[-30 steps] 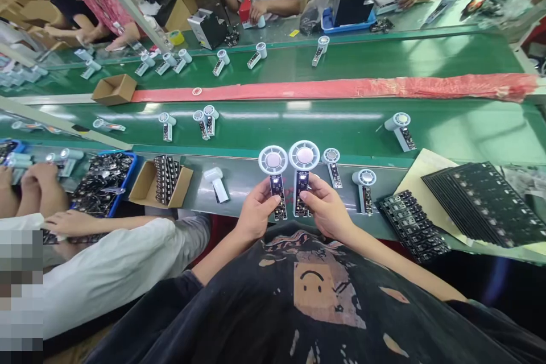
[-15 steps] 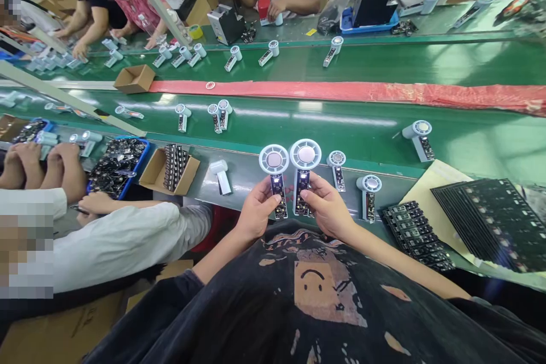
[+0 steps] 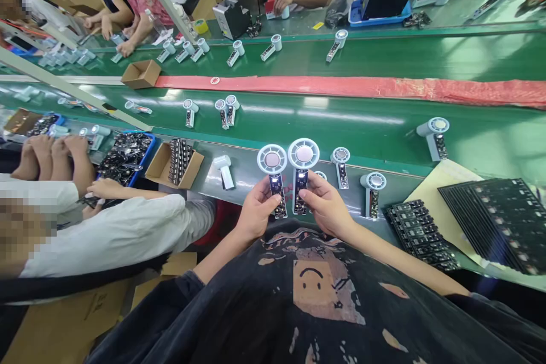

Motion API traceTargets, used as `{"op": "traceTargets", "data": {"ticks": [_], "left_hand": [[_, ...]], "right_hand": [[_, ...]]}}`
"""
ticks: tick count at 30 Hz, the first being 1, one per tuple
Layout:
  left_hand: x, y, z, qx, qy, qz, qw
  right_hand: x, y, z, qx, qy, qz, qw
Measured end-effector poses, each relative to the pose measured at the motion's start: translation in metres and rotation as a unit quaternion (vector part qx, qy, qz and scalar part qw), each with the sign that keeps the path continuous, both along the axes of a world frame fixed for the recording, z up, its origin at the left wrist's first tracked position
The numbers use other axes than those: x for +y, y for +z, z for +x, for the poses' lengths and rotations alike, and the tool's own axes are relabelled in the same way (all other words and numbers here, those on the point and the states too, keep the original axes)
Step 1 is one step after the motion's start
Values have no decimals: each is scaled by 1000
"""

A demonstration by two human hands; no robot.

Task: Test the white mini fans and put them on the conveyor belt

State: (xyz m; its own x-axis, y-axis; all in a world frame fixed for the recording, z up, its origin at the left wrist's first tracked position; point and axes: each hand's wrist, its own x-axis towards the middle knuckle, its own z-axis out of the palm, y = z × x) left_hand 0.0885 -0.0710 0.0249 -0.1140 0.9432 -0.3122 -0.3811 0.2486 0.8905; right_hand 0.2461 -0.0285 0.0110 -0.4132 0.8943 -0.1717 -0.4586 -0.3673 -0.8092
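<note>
My left hand (image 3: 255,211) is closed on the handle of a light-blue handheld fan (image 3: 272,158), thumb on the bare circuit board in its open handle. In my right hand (image 3: 330,207) is a second fan (image 3: 303,153) of the same kind, also gripped by the handle, its board facing up. The two round heads are side by side, almost touching. Behind my right fingers another fan (image 3: 321,175) shows only in part. Just right of that hand, two more fans, one (image 3: 341,156) farther off and one (image 3: 374,182) nearer, lie on the bench with boards exposed.
A green conveyor belt (image 3: 315,125) carries several fans beyond the bench. Circuit boards lie stacked at right (image 3: 420,236); a carton (image 3: 194,170) of boards and a blue tray (image 3: 149,151) stand left. A co-worker's sleeve (image 3: 128,233) is close on my left.
The view has turned slightly, so the belt and bench things appear farther right. Both hands keep their fans in nearly the same pose. Co-workers' hands across the belt have shifted.
</note>
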Motion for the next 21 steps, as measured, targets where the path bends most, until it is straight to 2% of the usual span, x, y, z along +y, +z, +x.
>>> {"op": "traceTargets", "data": {"ticks": [6, 8, 10, 13, 15, 18, 21], "left_hand": [[1, -2, -6, 5, -27, -8, 1000], [6, -10, -11, 35, -48, -29, 998], [13, -25, -19, 103, -78, -82, 988], [17, -57, -36, 212, -113, -148, 959], [13, -79, -52, 272, -133, -168, 938], [-4, -104, -81, 375, -183, -203, 886], [-21, -122, -106, 466, -243, -207, 825]], "right_hand": [[-9, 3, -4, -17, -12, 2, 1000], [-9, -4, -7, -49, -20, 5, 999], [-7, -19, -12, -144, -7, -8, 989], [-5, -52, -17, -325, 34, -39, 944], [-8, -75, -19, -399, 50, -42, 914], [-23, -104, -19, -486, 63, -26, 871], [-41, -125, -20, -565, 68, -13, 822]]}}
